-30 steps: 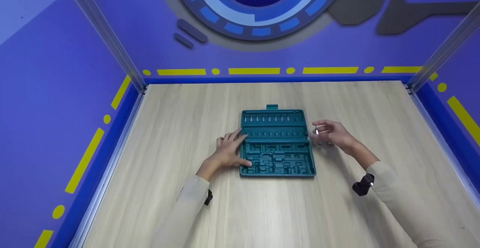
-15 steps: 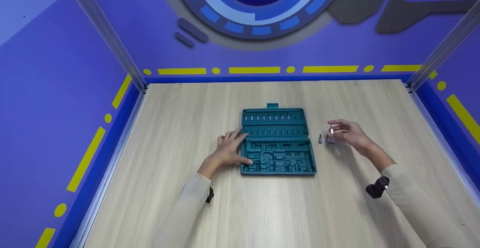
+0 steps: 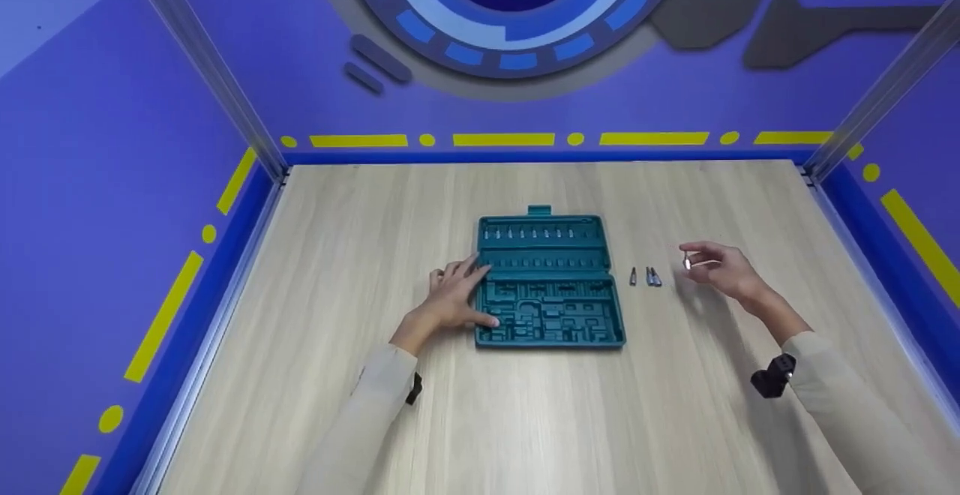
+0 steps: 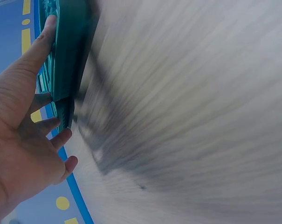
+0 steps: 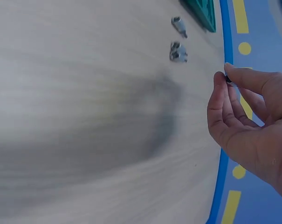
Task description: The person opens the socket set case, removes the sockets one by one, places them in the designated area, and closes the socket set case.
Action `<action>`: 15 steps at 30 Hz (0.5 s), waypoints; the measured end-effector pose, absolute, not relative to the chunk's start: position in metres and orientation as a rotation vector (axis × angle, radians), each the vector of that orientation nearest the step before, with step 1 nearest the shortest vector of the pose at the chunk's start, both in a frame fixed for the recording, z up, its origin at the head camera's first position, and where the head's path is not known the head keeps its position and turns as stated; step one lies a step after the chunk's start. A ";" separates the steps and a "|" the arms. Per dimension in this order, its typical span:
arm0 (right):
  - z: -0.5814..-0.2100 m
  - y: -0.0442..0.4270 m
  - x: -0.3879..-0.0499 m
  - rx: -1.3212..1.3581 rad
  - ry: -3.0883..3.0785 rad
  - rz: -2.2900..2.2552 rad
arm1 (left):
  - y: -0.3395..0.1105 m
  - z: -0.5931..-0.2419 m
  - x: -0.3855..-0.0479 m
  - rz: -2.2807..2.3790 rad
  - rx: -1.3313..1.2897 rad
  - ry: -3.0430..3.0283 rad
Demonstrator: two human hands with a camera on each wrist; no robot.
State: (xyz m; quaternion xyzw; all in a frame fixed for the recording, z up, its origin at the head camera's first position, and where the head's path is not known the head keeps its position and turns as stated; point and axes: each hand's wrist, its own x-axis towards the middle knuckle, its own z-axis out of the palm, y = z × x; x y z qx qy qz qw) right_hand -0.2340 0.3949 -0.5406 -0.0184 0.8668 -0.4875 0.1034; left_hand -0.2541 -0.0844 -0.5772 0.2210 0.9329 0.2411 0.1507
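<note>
A dark green tool case (image 3: 551, 345) lies unfolded on the table, its inside moulded with slots. Along its left edge rests my left hand (image 3: 450, 301), fingers spread and fairly straight, thumb over the rim of the lower half. In the left wrist view the thumb (image 4: 40, 44) touches the case wall (image 4: 66, 51). My right hand (image 3: 724, 270), above the table to the right of the case, pinches a small shiny metal bit socket (image 3: 687, 261) between thumb and fingertips. Most of it is hidden in the right wrist view. Between hand and case stand a lone bit socket (image 3: 633, 277) and a close cluster (image 3: 653, 277).
Small metal pieces (image 3: 534, 232) sit in a row in the upper half of the case. A latch tab (image 3: 539, 210) sticks out at its far edge. Blue printed walls (image 3: 517, 116) close off the wooden table (image 3: 360, 255) at the back and sides.
My right hand has moved right, away from the case, with the bit socket still pinched. The bit sockets standing on the table have come into full view. My left hand stays put.
</note>
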 end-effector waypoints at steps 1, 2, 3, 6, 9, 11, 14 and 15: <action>-0.542 0.396 -0.234 -0.059 2.563 -1.421 | -0.086 -0.578 -0.254 0.690 0.627 2.683; -0.544 0.398 -0.234 -0.062 2.571 -1.404 | -0.087 -0.578 -0.254 0.689 0.619 2.685; -0.546 0.399 -0.234 -0.063 2.579 -1.388 | -0.088 -0.578 -0.254 0.691 0.614 2.685; -0.550 0.402 -0.234 -0.071 2.622 -1.344 | -0.090 -0.577 -0.254 0.709 0.608 2.686; -0.553 0.406 -0.232 -0.065 2.663 -1.314 | -0.089 -0.576 -0.256 0.720 0.616 2.683; -0.554 0.408 -0.229 -0.061 2.684 -1.281 | -0.087 -0.576 -0.256 0.709 0.620 2.678; -0.556 0.411 -0.226 -0.051 2.706 -1.242 | -0.084 -0.576 -0.256 0.686 0.622 2.673; -0.556 0.412 -0.225 -0.052 2.712 -1.228 | -0.083 -0.576 -0.256 0.678 0.622 2.671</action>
